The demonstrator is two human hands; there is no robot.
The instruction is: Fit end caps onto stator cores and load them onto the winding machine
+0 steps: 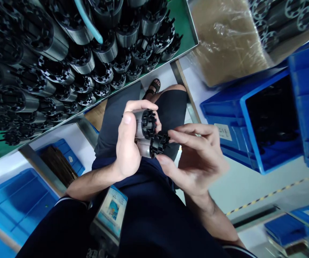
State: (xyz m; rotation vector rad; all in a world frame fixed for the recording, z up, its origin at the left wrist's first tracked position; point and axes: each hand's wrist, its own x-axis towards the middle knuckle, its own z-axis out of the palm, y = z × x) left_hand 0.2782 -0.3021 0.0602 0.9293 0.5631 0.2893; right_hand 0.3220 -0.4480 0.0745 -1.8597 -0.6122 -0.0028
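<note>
My left hand is wrapped round two grey metal cylinders, each with a black toothed plastic end piece. One black end piece sits on the upper cylinder. My right hand pinches the second black end piece at the lower cylinder's end with thumb and forefinger. Both hands are over my lap, above dark shorts.
A green-topped bench at upper left carries several rows of stacked finished cylinders. Blue plastic crates stand at right with dark parts inside. A plastic-wrapped cardboard box lies at top. More blue bins sit lower left.
</note>
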